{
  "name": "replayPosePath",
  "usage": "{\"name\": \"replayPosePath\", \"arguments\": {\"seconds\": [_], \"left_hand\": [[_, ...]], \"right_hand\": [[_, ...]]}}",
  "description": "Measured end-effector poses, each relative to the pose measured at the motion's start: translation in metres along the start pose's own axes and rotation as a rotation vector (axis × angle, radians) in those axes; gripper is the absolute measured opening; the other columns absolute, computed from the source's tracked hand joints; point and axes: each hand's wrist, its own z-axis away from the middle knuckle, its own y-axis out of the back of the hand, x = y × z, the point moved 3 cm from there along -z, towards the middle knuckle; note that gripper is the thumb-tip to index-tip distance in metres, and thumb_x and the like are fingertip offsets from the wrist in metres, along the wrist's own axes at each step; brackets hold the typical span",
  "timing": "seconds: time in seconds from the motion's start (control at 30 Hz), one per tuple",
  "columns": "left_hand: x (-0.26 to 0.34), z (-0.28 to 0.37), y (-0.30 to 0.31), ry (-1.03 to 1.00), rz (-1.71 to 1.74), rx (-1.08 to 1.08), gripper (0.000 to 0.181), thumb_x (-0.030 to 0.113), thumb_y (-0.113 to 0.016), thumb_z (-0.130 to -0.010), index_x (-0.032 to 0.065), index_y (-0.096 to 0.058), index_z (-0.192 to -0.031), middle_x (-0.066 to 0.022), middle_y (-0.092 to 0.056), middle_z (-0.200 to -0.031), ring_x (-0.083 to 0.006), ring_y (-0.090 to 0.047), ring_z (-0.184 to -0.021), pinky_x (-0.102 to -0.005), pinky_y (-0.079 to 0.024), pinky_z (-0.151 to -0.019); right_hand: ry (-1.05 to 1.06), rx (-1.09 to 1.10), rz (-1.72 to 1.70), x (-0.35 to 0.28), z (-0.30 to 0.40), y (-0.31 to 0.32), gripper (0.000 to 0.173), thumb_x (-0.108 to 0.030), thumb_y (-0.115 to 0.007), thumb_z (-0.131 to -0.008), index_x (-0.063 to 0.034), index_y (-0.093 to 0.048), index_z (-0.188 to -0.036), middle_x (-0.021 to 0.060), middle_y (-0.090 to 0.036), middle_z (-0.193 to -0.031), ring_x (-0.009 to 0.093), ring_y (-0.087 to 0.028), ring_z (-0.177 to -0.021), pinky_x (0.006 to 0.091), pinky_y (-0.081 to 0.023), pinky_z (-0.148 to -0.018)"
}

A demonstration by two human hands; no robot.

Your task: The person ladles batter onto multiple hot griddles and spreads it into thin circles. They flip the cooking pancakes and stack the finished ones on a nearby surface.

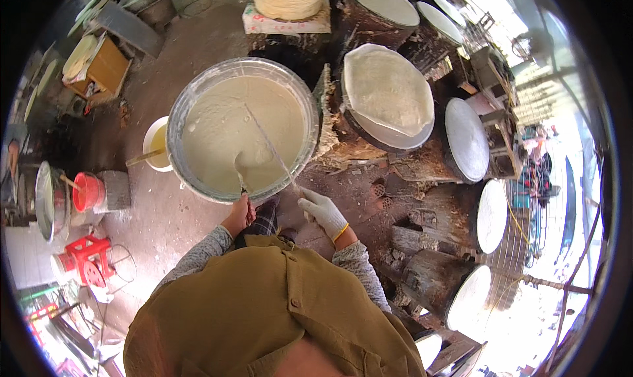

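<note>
A large round basin (pixel 307 87) of pale, creamy batter (pixel 217 119) stands before me. My left hand (pixel 240 213), bare, grips the handle of a ladle (pixel 239 165) whose bowl dips into the batter near the close rim. In a pale knit glove, my right hand (pixel 324 213) is closed around the end of a long, thin stick (pixel 269 145). The stick slants over the near right rim, its far end above or touching the batter; I cannot tell which. Right of the basin, a thin round sheet (pixel 388 87) with a raised, wavy edge covers most of a round griddle (pixel 418 143).
Several round-topped stoves (pixel 467 139) curve along the right side. A stack of round sheets (pixel 292 0) sits on a cloth-covered stand ahead. Left of the basin are a white bucket (pixel 149 139) of yellowish liquid with a stick, a red bucket (pixel 89 191) and a red plastic stool (pixel 91 251).
</note>
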Motion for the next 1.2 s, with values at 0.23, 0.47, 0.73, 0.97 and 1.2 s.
{"name": "replayPosePath", "arguments": {"seconds": [0.23, 0.47, 0.73, 0.97, 1.2], "left_hand": [[0.007, 0.022, -0.002, -0.248, -0.157, 0.182, 0.052, 0.049, -0.044, -0.107, 0.013, -0.045, -0.07, -0.0039, -0.046, -0.052, -0.019, -0.045, -0.037, -0.0351, -0.036, -0.033], [0.047, 0.077, 0.025, -0.552, -0.255, 0.269, 0.04, 0.039, -0.048, -0.109, 0.0096, -0.05, -0.081, 0.0002, -0.044, -0.056, -0.0113, -0.042, -0.04, -0.0297, -0.035, -0.035], [0.102, 0.087, 0.043, -1.01, -0.591, 0.453, 0.037, 0.034, -0.055, -0.108, -0.0012, -0.061, -0.099, -0.0039, -0.054, -0.063, -0.0111, -0.052, -0.059, -0.0262, -0.043, -0.054], [0.128, 0.093, -0.009, -0.874, -0.415, 0.168, 0.039, 0.04, -0.05, -0.11, 0.0076, -0.05, -0.087, -0.0008, -0.046, -0.056, -0.0103, -0.045, -0.042, -0.0267, -0.039, -0.04], [0.104, 0.094, -0.024, -0.76, -0.397, 0.12, 0.044, 0.044, -0.046, -0.11, 0.0105, -0.047, -0.083, -0.0001, -0.045, -0.055, -0.0113, -0.044, -0.038, -0.0286, -0.037, -0.035]], "right_hand": [[0.275, 0.6, -0.128, -0.015, 0.015, 0.056, 0.054, -0.022, -0.056, -0.107, -0.0074, -0.043, -0.158, -0.0029, -0.06, -0.087, 0.006, -0.054, -0.068, 0.0237, -0.048, -0.064], [0.225, 0.829, -0.173, -0.017, 0.035, 0.11, 0.05, -0.023, -0.056, -0.107, -0.0128, -0.05, -0.155, -0.003, -0.062, -0.086, 0.005, -0.053, -0.065, 0.0242, -0.048, -0.062], [0.298, 0.823, -0.151, -0.023, 0.005, 0.115, 0.046, -0.023, -0.06, -0.104, -0.0116, -0.058, -0.149, -0.0021, -0.062, -0.08, 0.006, -0.054, -0.067, 0.0254, -0.048, -0.063], [0.185, 0.942, 0.154, -0.007, -0.017, 0.102, 0.046, -0.024, -0.059, -0.104, -0.0102, -0.058, -0.147, 0.0131, -0.076, -0.11, 0.016, -0.069, -0.087, 0.0313, -0.055, -0.081], [0.037, 0.502, 0.0, 0.033, 0.035, 0.039, 0.05, -0.025, -0.063, -0.099, -0.0028, -0.058, -0.143, 0.0246, -0.067, -0.133, 0.027, -0.064, -0.127, 0.0331, -0.047, -0.107]]}}
